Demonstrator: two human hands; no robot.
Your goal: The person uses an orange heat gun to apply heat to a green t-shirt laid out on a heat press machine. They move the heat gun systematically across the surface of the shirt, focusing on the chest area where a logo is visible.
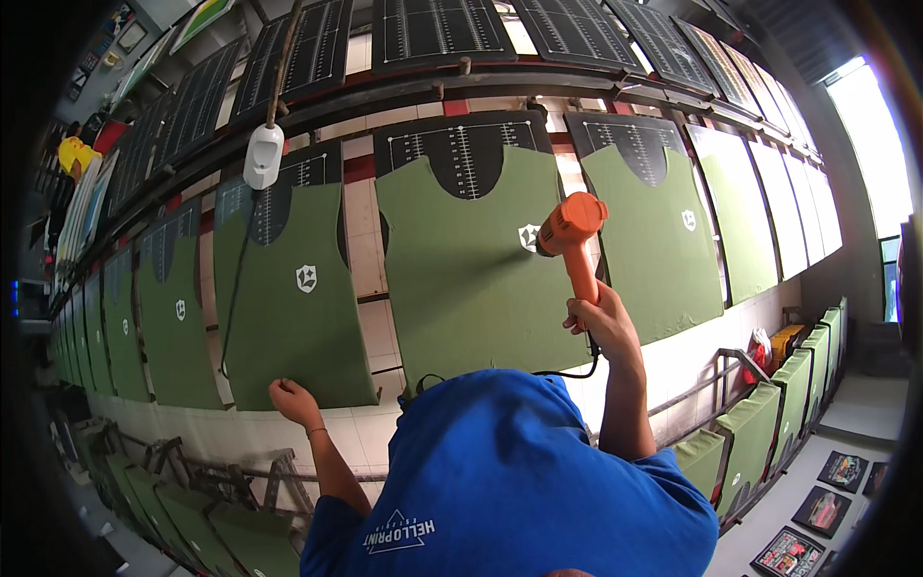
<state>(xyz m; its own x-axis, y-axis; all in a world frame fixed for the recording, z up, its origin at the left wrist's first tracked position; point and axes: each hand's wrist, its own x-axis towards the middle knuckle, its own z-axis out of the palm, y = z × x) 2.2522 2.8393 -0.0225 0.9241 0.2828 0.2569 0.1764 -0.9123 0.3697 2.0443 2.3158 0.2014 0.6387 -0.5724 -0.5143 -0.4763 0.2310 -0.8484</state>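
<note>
My right hand (604,322) is wrapped around the handle of an orange heat gun (574,226). The gun's nozzle points left, close over the white shield print (529,238) on a green shirt panel (452,298). This panel lies on a black printing board (461,135) with white ruler marks. My left hand (294,402) is curled closed by the lower edge of the neighbouring green shirt panel (288,337), which bears its own white shield print (306,279). Whether those fingers pinch anything is hidden.
A white switch box (262,157) hangs from a cord over the left panel. More boards with green panels run along both sides, and black ruled boards (442,34) stand beyond a metal rail. Behind me is another row of green panels (745,433). A black cable (577,373) trails from the gun.
</note>
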